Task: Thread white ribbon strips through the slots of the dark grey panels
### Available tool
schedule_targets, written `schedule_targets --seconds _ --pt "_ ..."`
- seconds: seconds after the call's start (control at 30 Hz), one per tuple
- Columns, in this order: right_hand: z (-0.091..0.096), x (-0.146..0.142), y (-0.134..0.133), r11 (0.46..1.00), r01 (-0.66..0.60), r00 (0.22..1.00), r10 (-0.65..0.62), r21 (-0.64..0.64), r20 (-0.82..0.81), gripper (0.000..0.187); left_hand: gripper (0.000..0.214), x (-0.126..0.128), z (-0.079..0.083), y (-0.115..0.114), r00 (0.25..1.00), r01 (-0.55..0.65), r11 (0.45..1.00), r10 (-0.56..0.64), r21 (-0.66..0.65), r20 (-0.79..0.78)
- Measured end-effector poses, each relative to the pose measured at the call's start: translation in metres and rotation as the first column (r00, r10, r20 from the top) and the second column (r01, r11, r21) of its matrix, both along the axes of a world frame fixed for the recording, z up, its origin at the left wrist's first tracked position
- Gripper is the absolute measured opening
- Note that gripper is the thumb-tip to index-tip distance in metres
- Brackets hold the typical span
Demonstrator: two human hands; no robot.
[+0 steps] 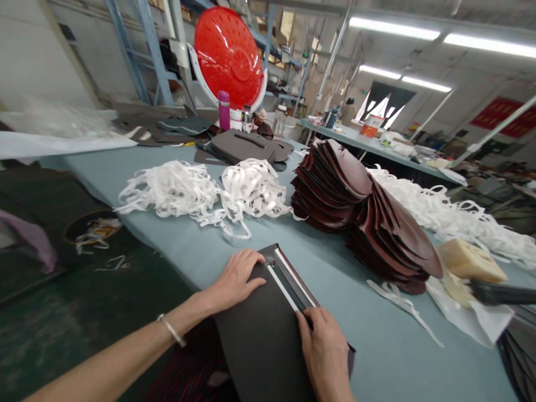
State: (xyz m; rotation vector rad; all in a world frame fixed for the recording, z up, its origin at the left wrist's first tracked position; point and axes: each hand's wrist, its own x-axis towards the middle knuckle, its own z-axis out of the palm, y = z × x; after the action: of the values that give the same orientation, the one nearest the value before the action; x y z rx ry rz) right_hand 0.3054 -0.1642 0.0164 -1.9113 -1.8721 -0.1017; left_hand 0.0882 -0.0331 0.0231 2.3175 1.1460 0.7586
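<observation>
A dark grey leather-like panel (255, 340) lies on the near edge of the table, with a long slot along its right side. White strips (285, 287) border the slot, and a dark band that looks like a zipper runs along it. My left hand (234, 282) rests on the panel's far left corner, fingers laid flat and thumb apart. Over the near end of the slot, my right hand (324, 346) is closed, its thumb and curled fingers gripping the panel there. What lies under those fingertips is hidden.
White ribbon piles (171, 190) lie beyond the panel. Stacked brown leather pieces (389, 223) stand to the right, near a yellowish block (471, 261). Farther back are grey cut pieces (240, 148), a purple bottle (224, 110) and a red basin (228, 56). A bin (69, 234) stands on the floor left.
</observation>
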Motion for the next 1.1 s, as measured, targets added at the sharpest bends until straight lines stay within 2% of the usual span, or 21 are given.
schedule_targets --seconds 0.07,0.17,0.3,0.37,0.5,0.63,0.73,0.93,1.0,1.1 --pt "0.0 -0.011 0.015 1.0 -0.001 1.0 0.001 -0.011 0.013 0.02 0.024 0.001 -0.006 -0.011 1.0 -0.022 0.999 0.022 0.03 0.0" --pt "-0.002 -0.031 0.044 1.0 -0.02 1.0 0.02 0.002 0.012 0.015 0.023 0.0 -0.006 -0.015 1.0 -0.028 0.999 0.028 0.045 0.013" --pt "-0.005 -0.055 0.074 0.994 -0.07 0.997 0.07 0.078 -0.007 0.024 0.026 0.001 -0.001 -0.014 1.0 -0.011 0.998 0.013 0.06 -0.025" --pt "-0.006 -0.062 0.078 0.993 -0.085 0.996 0.083 0.088 0.022 0.027 0.035 0.002 0.0 -0.015 0.997 0.049 0.994 -0.043 0.099 -0.061" --pt "-0.003 -0.07 0.074 0.991 -0.116 0.982 0.104 0.068 0.16 0.029 0.047 0.005 0.001 -0.018 0.97 0.213 0.965 -0.19 0.152 -0.155" --pt "0.001 -0.069 0.064 0.993 -0.112 0.968 0.102 0.032 0.229 0.03 0.038 0.008 -0.002 -0.017 0.961 0.215 0.963 -0.178 0.165 -0.213" --pt "0.002 -0.056 0.046 0.992 -0.127 0.957 0.117 0.02 0.266 0.029 0.033 0.009 -0.003 -0.016 0.959 0.214 0.962 -0.173 0.173 -0.225" --pt "-0.002 -0.02 -0.005 0.985 -0.136 0.978 0.117 0.108 0.172 0.032 0.034 0.008 0.0 -0.018 0.964 0.208 0.958 -0.167 0.195 -0.205" --pt "-0.003 -0.019 -0.007 0.989 -0.108 0.987 0.094 0.105 0.131 0.028 0.034 0.009 0.0 -0.018 0.964 0.208 0.958 -0.167 0.197 -0.209" --pt "-0.003 -0.03 0.012 0.995 -0.07 0.992 0.062 0.076 0.106 0.026 0.035 0.009 0.0 -0.018 0.962 0.206 0.959 -0.162 0.195 -0.218"
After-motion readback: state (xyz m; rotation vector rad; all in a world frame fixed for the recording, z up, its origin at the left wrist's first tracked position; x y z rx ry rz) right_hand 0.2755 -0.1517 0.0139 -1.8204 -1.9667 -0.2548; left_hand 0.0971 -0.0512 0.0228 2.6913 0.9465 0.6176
